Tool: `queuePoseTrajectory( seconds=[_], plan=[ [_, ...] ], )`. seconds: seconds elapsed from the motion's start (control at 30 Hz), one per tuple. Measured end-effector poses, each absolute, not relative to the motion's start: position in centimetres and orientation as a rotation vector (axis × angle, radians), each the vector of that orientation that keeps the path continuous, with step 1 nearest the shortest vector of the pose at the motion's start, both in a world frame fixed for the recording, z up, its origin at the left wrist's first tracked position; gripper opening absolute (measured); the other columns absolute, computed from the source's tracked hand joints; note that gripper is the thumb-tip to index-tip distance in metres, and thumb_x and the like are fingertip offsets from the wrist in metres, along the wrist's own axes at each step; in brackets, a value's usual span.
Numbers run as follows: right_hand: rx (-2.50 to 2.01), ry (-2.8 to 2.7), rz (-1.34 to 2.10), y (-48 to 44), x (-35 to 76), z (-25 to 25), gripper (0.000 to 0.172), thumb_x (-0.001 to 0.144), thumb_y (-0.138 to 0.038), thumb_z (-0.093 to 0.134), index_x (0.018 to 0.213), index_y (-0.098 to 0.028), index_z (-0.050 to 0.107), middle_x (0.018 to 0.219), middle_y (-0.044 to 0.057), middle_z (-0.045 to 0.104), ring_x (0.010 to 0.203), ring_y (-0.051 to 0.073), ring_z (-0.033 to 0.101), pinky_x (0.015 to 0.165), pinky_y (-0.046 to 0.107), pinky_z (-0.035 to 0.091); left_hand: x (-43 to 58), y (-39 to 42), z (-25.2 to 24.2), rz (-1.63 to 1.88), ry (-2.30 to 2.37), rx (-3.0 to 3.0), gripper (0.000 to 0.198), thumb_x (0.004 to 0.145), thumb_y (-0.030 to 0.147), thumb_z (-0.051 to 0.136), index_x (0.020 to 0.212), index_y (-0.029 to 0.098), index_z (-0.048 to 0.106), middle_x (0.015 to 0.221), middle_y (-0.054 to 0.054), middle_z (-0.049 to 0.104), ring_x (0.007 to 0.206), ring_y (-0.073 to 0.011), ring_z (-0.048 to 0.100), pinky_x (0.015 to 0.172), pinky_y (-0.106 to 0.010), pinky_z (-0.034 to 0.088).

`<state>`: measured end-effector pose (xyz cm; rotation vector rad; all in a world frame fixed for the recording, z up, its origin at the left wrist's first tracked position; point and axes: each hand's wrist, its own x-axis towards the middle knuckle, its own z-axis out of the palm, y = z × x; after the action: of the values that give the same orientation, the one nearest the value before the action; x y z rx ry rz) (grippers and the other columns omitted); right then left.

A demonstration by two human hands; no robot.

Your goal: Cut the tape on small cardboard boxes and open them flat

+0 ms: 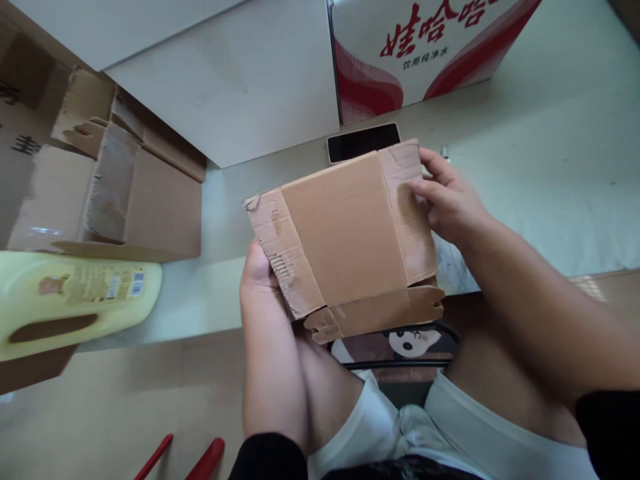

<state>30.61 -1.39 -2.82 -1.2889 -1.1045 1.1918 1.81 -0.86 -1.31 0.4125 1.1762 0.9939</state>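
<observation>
A brown cardboard box (345, 227), folded nearly flat with its flaps spread, is held tilted above my lap at the table's front edge. My left hand (259, 270) grips its left side, most of the fingers hidden behind the cardboard. At the upper right edge my right hand (447, 200) pinches a side flap between thumb and fingers. Torn, scuffed patches show on both side flaps, and a notched flap hangs along the bottom. Just beyond the box's top edge a dark-screened phone (364, 143) lies on the table, partly covered from my view.
Behind stand a large white box (235, 93) and a red-and-white water carton (415, 60). Open cardboard boxes (160, 207) sit at the left of the pale table (545, 180), near a yellow jug (145, 293) lying on its side. Red handles (207, 460) show low on the left.
</observation>
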Motion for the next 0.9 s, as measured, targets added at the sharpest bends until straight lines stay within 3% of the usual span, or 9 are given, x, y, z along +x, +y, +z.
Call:
queuePoseTrajectory(
  seconds=[0.2, 0.27, 0.37, 0.47, 0.53, 0.63, 0.7, 0.8, 0.9],
  plan=[
    [-1.181, -1.032, 1.153, -1.3, 30.6, -3.2, 0.033, 0.074, -0.042, 0.078, 0.096, -0.028, 0.059, 0.092, -0.001, 0.069, 0.082, 0.015, 0.067, 0.074, 0.030, 0.056, 1.5, -0.7, -1.9, 0.966, 1.167, 0.422, 0.025, 0.075, 0.034, 0.069, 0.091, 0.015, 0.069, 0.083, -0.010, 0.079, 0.104, -0.0317, 0.075, 0.098, -0.046, 0.061],
    [-1.196, -1.042, 1.150, -1.4, 30.5, -3.2, 0.038, 0.075, -0.041, 0.079, 0.104, -0.029, 0.058, 0.090, -0.002, 0.069, 0.080, 0.015, 0.067, 0.072, 0.029, 0.055, 1.4, -0.6, -2.2, 0.947, 1.166, 0.446, 0.025, 0.075, 0.035, 0.070, 0.090, 0.015, 0.069, 0.083, -0.010, 0.079, 0.105, -0.0321, 0.075, 0.098, -0.046, 0.061],
    [-1.292, -1.047, 1.119, -1.3, 30.4, -3.4, 0.059, 0.077, -0.042, 0.080, 0.128, -0.034, 0.050, 0.083, -0.003, 0.068, 0.075, 0.016, 0.066, 0.067, 0.030, 0.053, 1.5, -0.4, -2.2, 0.938, 1.147, 0.479, 0.028, 0.084, 0.041, 0.062, 0.092, 0.015, 0.070, 0.088, -0.011, 0.079, 0.112, -0.0319, 0.073, 0.098, -0.046, 0.061],
    [-1.349, -1.035, 1.048, -1.2, 30.4, -3.9, 0.067, 0.079, -0.043, 0.079, 0.136, -0.034, 0.045, 0.078, -0.003, 0.067, 0.071, 0.018, 0.066, 0.064, 0.031, 0.052, 1.5, -0.3, -2.1, 1.014, 1.081, 0.590, 0.052, 0.093, 0.062, 0.045, 0.093, 0.017, 0.072, 0.097, -0.014, 0.079, 0.123, -0.0331, 0.069, 0.098, -0.048, 0.062],
    [-1.350, -1.037, 1.023, -1.1, 30.4, -4.2, 0.067, 0.080, -0.045, 0.079, 0.136, -0.034, 0.044, 0.077, -0.003, 0.067, 0.071, 0.019, 0.067, 0.062, 0.031, 0.052, 1.5, -0.4, -2.3, 1.045, 1.048, 0.691, 0.058, 0.089, 0.071, 0.050, 0.092, 0.018, 0.072, 0.100, -0.014, 0.079, 0.126, -0.0348, 0.067, 0.097, -0.048, 0.062],
    [-1.321, -1.036, 0.999, -1.2, 30.5, -4.3, 0.065, 0.081, -0.046, 0.078, 0.135, -0.036, 0.043, 0.076, -0.003, 0.067, 0.070, 0.019, 0.067, 0.060, 0.030, 0.051, 1.3, -0.6, -2.8, 1.021, 1.072, 0.792, 0.044, 0.071, 0.055, 0.081, 0.092, 0.018, 0.072, 0.096, -0.012, 0.080, 0.122, -0.0362, 0.070, 0.098, -0.047, 0.062],
    [-1.309, -1.005, 0.964, -1.1, 30.8, -4.2, 0.059, 0.082, -0.045, 0.076, 0.132, -0.035, 0.046, 0.076, -0.003, 0.068, 0.068, 0.018, 0.067, 0.059, 0.030, 0.051, 1.1, -0.6, -3.3, 1.014, 1.114, 0.795, 0.041, 0.064, 0.040, 0.089, 0.093, 0.017, 0.072, 0.092, -0.011, 0.080, 0.114, -0.0352, 0.074, 0.097, -0.047, 0.062],
    [-1.307, -0.916, 0.930, -0.8, 31.6, -4.2, 0.042, 0.085, -0.045, 0.070, 0.121, -0.034, 0.051, 0.080, -0.002, 0.071, 0.067, 0.017, 0.068, 0.058, 0.029, 0.052, 0.5, -0.3, -3.7, 1.153, 1.129, 0.780, 0.033, 0.069, 0.033, 0.086, 0.094, 0.018, 0.072, 0.092, -0.008, 0.081, 0.105, -0.0305, 0.077, 0.097, -0.044, 0.062],
    [-1.290, -0.837, 0.990, -0.2, 32.5, -4.2, 0.029, 0.086, -0.048, 0.066, 0.106, -0.030, 0.055, 0.082, 0.000, 0.071, 0.066, 0.015, 0.069, 0.056, 0.027, 0.050, -0.6, 0.4, -3.8, 1.405, 1.049, 0.778, 0.024, 0.082, 0.035, 0.077, 0.101, 0.020, 0.072, 0.106, -0.007, 0.081, 0.116, -0.0257, 0.073, 0.104, -0.039, 0.059]
  ],
)
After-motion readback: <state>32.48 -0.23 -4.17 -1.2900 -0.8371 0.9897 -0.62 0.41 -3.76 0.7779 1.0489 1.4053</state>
